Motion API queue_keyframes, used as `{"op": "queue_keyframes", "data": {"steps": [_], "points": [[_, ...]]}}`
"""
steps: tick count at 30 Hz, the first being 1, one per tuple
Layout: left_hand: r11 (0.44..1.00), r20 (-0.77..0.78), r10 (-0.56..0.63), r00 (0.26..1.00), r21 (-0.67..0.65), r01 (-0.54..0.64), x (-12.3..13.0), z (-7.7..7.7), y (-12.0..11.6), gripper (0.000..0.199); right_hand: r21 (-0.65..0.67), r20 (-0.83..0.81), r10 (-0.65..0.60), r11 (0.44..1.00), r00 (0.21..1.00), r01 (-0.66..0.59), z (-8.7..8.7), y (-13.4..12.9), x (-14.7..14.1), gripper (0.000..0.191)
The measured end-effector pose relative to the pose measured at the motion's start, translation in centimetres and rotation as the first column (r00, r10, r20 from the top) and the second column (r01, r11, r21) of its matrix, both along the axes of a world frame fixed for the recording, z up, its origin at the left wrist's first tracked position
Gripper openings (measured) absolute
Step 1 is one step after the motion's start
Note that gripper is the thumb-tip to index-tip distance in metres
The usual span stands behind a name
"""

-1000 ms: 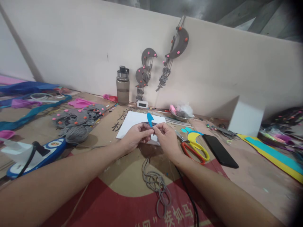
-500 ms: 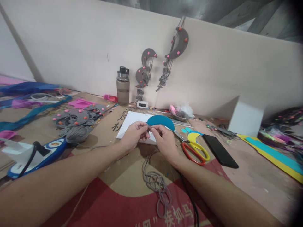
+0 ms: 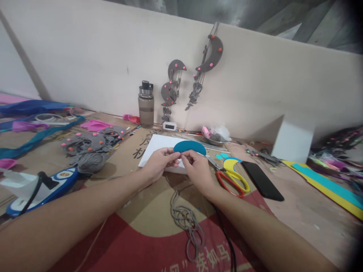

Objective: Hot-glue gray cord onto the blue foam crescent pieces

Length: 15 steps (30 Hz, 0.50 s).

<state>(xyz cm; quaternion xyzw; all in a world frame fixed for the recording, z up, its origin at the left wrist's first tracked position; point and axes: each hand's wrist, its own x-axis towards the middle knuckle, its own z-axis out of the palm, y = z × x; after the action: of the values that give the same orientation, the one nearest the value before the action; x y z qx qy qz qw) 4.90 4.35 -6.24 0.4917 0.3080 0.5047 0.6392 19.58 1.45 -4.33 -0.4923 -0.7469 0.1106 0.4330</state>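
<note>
Over the last second the teal crescent-like piece (image 3: 189, 146) has turned: it stood up as a narrow, paler blade between the fingers, and now its broad, dark face shows, curved side up. It sits raised just beyond the fingertips, over the white paper (image 3: 149, 153), its lower edge partly hidden by the knuckles.

From here I see the left hand (image 3: 159, 162) pinching it near its left end, thumb against bent forefinger. The right hand (image 3: 197, 166) pinches at the lower edge, its fingertips right beside the left ones; the exact spot is covered by the fingers.

Just right of that hand lie scissors (image 3: 220, 169) with one red and one yellow handle, and beyond them a black phone (image 3: 262, 180). Nearer the person, loose grey cord (image 3: 184, 217) loops over the printed cardboard (image 3: 144, 215), with a black cable (image 3: 230, 245) running alongside.

A ball of grey yarn (image 3: 90, 161) rests over on the left. Behind the paper a lidded bottle (image 3: 146, 109) stands upright by the wall, where dotted grey crescents (image 3: 214, 56) hang.
</note>
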Motion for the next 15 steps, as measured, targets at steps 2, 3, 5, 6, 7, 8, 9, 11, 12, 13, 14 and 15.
{"op": "queue_keyframes", "data": {"steps": [2,3,5,6,7,8,9,11,12,13,14,15], "points": [[1.0,-0.02,0.021,1.0,-0.002,-0.021,0.0,0.0,0.0,0.027,0.061,0.165,-0.003,0.998,0.986,-0.007,-0.1,0.0,0.2,0.019],[1.0,-0.027,0.03,0.999,-0.003,-0.03,0.0,0.0,0.1,0.027,0.083,0.232,-0.01,0.996,0.973,-0.01,-0.2,0.0,0.2,0.02],[0.999,-0.038,0.042,0.998,-0.004,-0.042,0.0,0.0,0.2,0.027,0.107,0.3,-0.016,0.994,0.954,-0.017,-0.3,-0.1,0.3,0.021],[0.999,-0.039,0.046,0.998,-0.003,-0.046,0.0,-0.1,0.3,0.026,0.11,0.305,-0.01,0.994,0.952,-0.025,-0.3,-0.1,0.3,0.022],[0.999,-0.037,0.05,0.998,-0.002,-0.05,0.0,-0.1,0.3,0.025,0.108,0.301,0.003,0.993,0.954,-0.037,-0.3,-0.2,0.3,0.023],[0.999,-0.033,0.054,0.998,-0.003,-0.054,-0.1,-0.2,0.4,0.024,0.106,0.291,0.018,0.993,0.957,-0.051,-0.2,-0.3,0.3,0.024],[0.998,-0.026,0.061,0.998,-0.006,-0.061,-0.1,-0.2,0.5,0.023,0.103,0.278,0.034,0.993,0.96,-0.065,-0.2,-0.4,0.3,0.025],[0.996,-0.011,0.085,0.996,-0.017,-0.085,-0.3,-0.2,0.7,0.022,0.1,0.249,0.055,0.992,0.967,-0.082,0.0,-0.5,0.4,0.026],[0.994,-0.001,0.103,0.995,-0.021,-0.103,-0.4,-0.2,0.8,0.022,0.102,0.225,0.053,0.992,0.973,-0.078,0.0,-0.4,0.4,0.026],[0.992,0.01,0.124,0.992,-0.025,-0.124,-0.5,-0.1,0.8,0.022,0.105,0.194,0.041,0.992,0.98,-0.062,0.1,-0.3,0.6,0.027],[0.989,0.023,0.148,0.989,-0.029,-0.148,-0.6,-0.1,0.9,0.023,0.11,0.154,0.015,0.993,0.988,-0.033,0.0,0.0,0.8,0.026],[0.984,0.039,0.177,0.983,-0.033,-0.176,-0.7,-0.1,1.0,0.023,0.116,0.109,-0.025,0.993,0.994,0.012,-0.1,0.4,1.0,0.025]]}}
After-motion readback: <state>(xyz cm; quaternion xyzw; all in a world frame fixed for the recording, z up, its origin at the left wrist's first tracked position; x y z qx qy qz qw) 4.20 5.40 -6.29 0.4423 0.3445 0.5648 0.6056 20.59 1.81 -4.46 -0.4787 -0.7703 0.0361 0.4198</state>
